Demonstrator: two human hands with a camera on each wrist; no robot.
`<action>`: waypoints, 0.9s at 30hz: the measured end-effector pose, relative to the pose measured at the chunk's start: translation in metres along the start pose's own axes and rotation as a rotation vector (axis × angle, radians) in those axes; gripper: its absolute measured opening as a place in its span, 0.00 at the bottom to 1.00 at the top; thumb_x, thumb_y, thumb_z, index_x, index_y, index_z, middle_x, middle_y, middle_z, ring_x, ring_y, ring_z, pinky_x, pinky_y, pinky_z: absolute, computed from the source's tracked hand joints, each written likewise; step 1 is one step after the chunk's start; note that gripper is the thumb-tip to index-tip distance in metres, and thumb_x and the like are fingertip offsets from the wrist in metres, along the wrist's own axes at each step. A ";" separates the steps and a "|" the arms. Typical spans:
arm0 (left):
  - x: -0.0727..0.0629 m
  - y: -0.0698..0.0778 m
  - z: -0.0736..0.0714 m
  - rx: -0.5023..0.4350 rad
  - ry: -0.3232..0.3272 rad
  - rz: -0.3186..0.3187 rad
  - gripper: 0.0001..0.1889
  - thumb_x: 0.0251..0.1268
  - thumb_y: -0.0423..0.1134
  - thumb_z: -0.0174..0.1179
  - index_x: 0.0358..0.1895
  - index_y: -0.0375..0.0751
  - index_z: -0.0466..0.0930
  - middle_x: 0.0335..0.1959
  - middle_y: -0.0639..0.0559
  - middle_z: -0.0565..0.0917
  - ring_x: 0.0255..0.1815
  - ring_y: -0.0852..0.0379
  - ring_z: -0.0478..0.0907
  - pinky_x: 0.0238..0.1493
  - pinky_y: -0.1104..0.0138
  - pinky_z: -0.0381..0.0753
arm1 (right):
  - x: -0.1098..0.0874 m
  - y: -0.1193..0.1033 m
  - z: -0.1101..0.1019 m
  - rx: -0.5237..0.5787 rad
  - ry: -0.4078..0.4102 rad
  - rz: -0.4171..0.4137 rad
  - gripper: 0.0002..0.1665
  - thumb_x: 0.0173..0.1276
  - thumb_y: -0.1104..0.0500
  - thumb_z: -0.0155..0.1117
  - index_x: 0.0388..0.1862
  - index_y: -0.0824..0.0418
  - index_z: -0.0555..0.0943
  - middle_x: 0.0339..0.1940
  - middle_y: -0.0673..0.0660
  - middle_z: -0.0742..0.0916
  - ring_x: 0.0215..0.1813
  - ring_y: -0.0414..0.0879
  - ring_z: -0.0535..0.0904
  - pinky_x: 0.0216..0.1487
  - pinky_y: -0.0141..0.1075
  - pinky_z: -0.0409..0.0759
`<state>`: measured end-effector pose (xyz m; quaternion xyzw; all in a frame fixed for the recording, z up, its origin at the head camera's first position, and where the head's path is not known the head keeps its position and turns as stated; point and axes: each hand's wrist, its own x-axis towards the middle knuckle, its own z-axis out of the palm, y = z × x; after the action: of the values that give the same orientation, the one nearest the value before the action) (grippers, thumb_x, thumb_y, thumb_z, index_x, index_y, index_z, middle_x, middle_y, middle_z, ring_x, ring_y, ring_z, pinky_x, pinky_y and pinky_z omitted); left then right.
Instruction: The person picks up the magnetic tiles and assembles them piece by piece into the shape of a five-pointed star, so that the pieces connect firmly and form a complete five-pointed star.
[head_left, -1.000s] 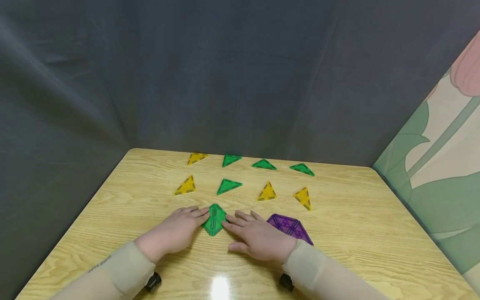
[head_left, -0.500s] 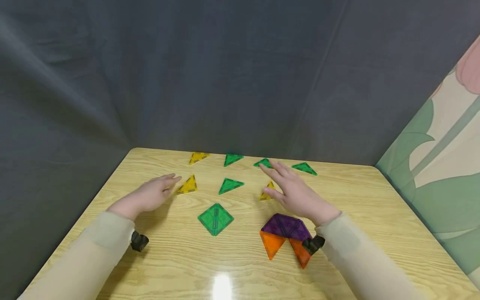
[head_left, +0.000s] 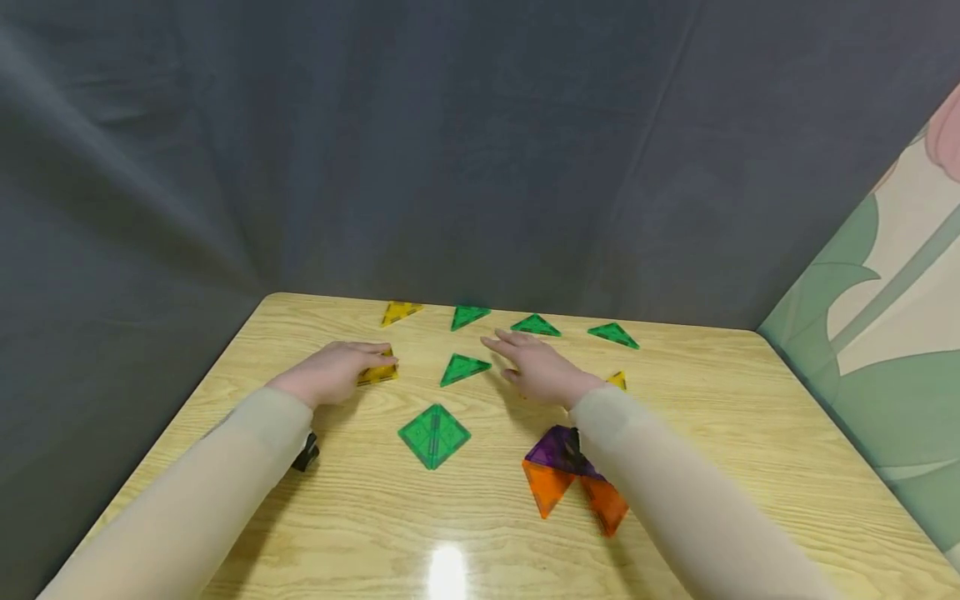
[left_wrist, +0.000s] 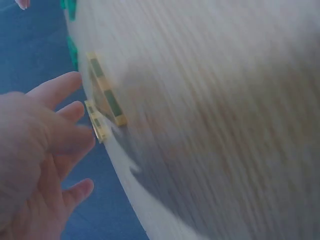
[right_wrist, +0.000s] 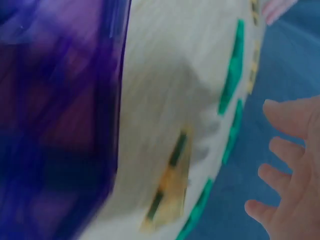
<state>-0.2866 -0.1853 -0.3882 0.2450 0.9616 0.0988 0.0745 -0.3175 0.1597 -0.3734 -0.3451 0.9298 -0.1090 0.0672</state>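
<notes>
My left hand point(head_left: 330, 372) hovers at a yellow triangle tile point(head_left: 384, 374), its fingers reaching over part of it. In the left wrist view those fingers are loosely extended, with a gap to the yellow tile point(left_wrist: 107, 92). My right hand point(head_left: 542, 367) is above the table with fingers spread, just right of a green triangle tile point(head_left: 463, 369). It covers a yellow tile in the head view, which shows in the right wrist view as a yellow triangle point(right_wrist: 172, 185). Two green triangles lie edge to edge as a diamond point(head_left: 420, 435) in front.
Purple tiles point(head_left: 549, 450) joined with orange triangles point(head_left: 547, 485) lie under my right forearm, partly hidden. Along the back edge are a yellow triangle point(head_left: 401, 312) and several green ones point(head_left: 536, 325). Another yellow tile point(head_left: 618, 381) peeks out behind the right wrist. A dark curtain point(head_left: 480, 167) hangs behind the table.
Both hands have left the green diamond, which stays put. The left went out left, then came in over the yellow tile. The right rose toward the back, then shifted left.
</notes>
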 end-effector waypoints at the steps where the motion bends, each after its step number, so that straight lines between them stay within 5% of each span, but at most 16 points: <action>1: 0.001 -0.001 0.001 0.008 -0.008 -0.008 0.40 0.60 0.10 0.40 0.72 0.48 0.69 0.75 0.45 0.63 0.74 0.40 0.58 0.73 0.42 0.50 | 0.005 -0.004 0.003 -0.012 -0.022 -0.016 0.38 0.77 0.62 0.56 0.81 0.50 0.56 0.79 0.59 0.58 0.78 0.59 0.52 0.74 0.56 0.53; 6: 0.005 -0.002 0.001 0.041 -0.032 -0.040 0.40 0.62 0.10 0.44 0.73 0.51 0.69 0.74 0.45 0.65 0.72 0.40 0.61 0.72 0.39 0.47 | 0.021 -0.019 0.015 -0.039 -0.131 -0.011 0.33 0.79 0.65 0.49 0.79 0.47 0.60 0.78 0.54 0.62 0.78 0.53 0.52 0.75 0.54 0.51; 12: 0.009 0.000 0.001 0.130 0.032 0.006 0.27 0.69 0.26 0.59 0.70 0.46 0.73 0.68 0.41 0.72 0.68 0.37 0.66 0.68 0.40 0.59 | 0.028 -0.026 0.026 -0.112 -0.148 0.025 0.30 0.79 0.63 0.50 0.76 0.47 0.66 0.75 0.55 0.68 0.77 0.56 0.55 0.74 0.57 0.51; 15: 0.010 -0.001 0.003 0.137 0.070 0.026 0.25 0.66 0.33 0.65 0.66 0.41 0.76 0.66 0.39 0.73 0.67 0.37 0.67 0.68 0.42 0.62 | 0.026 -0.031 0.027 -0.120 -0.111 0.023 0.28 0.78 0.62 0.54 0.75 0.50 0.68 0.66 0.57 0.75 0.69 0.55 0.66 0.70 0.51 0.63; 19: 0.015 0.001 0.010 0.111 0.121 0.024 0.18 0.65 0.37 0.67 0.57 0.36 0.81 0.52 0.41 0.80 0.52 0.43 0.78 0.56 0.48 0.75 | 0.023 -0.039 0.030 -0.052 -0.092 0.038 0.27 0.77 0.65 0.55 0.73 0.56 0.70 0.52 0.58 0.76 0.51 0.50 0.71 0.51 0.39 0.75; 22: 0.021 0.007 0.015 0.109 0.150 -0.017 0.14 0.66 0.38 0.66 0.51 0.36 0.81 0.41 0.46 0.80 0.38 0.49 0.79 0.44 0.54 0.80 | 0.023 -0.043 0.035 -0.023 -0.087 0.068 0.27 0.77 0.67 0.52 0.73 0.58 0.69 0.52 0.60 0.74 0.49 0.50 0.69 0.47 0.38 0.75; 27: 0.032 0.025 0.018 0.079 0.155 -0.125 0.10 0.67 0.36 0.65 0.46 0.33 0.80 0.35 0.45 0.79 0.37 0.47 0.79 0.41 0.54 0.81 | 0.027 -0.047 0.038 -0.006 -0.046 0.097 0.25 0.78 0.65 0.50 0.72 0.62 0.71 0.50 0.62 0.75 0.48 0.51 0.70 0.47 0.40 0.76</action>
<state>-0.2996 -0.1458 -0.4035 0.1788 0.9811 0.0746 -0.0037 -0.3006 0.1009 -0.3996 -0.3020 0.9441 -0.0948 0.0925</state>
